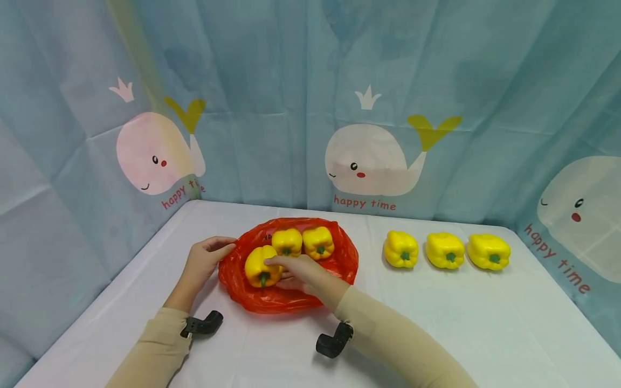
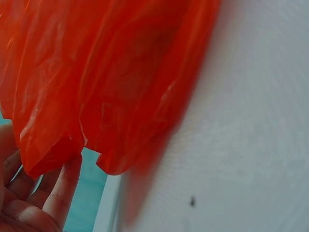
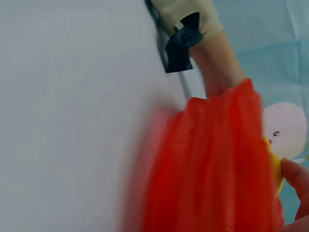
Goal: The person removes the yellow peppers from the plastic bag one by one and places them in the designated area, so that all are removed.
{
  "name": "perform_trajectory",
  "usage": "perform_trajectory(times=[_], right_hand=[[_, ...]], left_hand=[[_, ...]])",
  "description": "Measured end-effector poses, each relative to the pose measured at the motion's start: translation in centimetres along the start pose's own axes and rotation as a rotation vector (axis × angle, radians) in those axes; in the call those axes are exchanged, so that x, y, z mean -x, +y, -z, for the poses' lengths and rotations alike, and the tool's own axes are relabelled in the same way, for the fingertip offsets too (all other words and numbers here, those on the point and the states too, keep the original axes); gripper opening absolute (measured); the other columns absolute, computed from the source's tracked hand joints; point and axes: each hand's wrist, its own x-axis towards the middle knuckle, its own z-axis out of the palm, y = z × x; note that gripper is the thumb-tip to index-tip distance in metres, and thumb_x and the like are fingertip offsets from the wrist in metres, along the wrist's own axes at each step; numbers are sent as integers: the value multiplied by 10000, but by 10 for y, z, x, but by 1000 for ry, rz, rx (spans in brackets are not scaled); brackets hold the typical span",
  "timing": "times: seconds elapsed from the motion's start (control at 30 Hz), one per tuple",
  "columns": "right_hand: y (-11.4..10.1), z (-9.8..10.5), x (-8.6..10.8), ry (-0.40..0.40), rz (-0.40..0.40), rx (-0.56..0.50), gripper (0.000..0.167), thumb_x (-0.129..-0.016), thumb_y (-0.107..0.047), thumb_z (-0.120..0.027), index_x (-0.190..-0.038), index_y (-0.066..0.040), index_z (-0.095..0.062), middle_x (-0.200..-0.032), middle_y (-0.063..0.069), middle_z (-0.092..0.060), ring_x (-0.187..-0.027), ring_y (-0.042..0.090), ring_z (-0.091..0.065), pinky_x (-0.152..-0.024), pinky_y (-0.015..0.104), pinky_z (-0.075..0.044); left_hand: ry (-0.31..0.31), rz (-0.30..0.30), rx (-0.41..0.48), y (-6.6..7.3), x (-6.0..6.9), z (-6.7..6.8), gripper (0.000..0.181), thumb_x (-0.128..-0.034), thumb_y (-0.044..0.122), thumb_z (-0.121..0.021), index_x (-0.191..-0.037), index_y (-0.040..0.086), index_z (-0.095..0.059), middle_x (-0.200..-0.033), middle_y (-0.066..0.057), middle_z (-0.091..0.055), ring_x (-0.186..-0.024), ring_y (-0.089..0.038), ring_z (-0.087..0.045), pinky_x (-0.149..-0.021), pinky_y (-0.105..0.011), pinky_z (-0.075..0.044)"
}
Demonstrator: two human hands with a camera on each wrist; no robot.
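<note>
A red plastic bag (image 1: 286,306) lies spread open on the table, its rim rolled into a rough oval. My left hand (image 1: 202,261) pinches the bag's left edge; the left wrist view shows its fingers (image 2: 67,188) against the thin red film. Inside the bag's left part, my right hand (image 1: 304,270) grips a yellow bell pepper (image 1: 256,264), thumb over its right side, green stem toward me. Behind it in the bag sit two more yellow bell peppers, one in the middle (image 1: 286,240) and one on the right (image 1: 318,241). Red film (image 3: 212,174) hides most of the right wrist view.
Three yellow bell peppers stand in a row on the right of the white table (image 1: 436,318): a near one (image 1: 401,248), a middle one (image 1: 443,249) and a far-right one (image 1: 487,250). A blue curtain (image 1: 271,151) with whale prints hangs behind and at both sides.
</note>
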Motion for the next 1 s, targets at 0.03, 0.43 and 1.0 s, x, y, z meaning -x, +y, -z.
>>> perform_trajectory(times=[0.03,0.43,1.0], right_hand=[[-1,2,2,-1,-2,0,698,-836,-323,-803,-1340,-4,-440,-1205,146,-596,-1086,258,-632,-954,389,-566],[-18,27,34,-109,45,-45,598,-906,-288,-732,-1347,-12,-437,-1306,148,-571,-1167,277,-616,-1010,410,-533],[-23,85,76,-136,106,96,496,-949,-334,-653,-1309,-8,-553,-1181,80,-679,-932,125,-725,-945,323,-562]], left_hand=[[-2,1,2,0,1,1,493,-961,420,-632,-1292,54,-644,-1288,-139,-652,-988,-10,-573,-823,-91,-513],[-5,3,6,0,0,1,486,-963,406,-634,-1303,59,-639,-1291,-130,-654,-968,16,-577,-819,-96,-516],[-1,-7,18,1,0,2,492,-959,404,-641,-1297,46,-641,-1183,-1,-698,-946,32,-581,-811,-105,-522]])
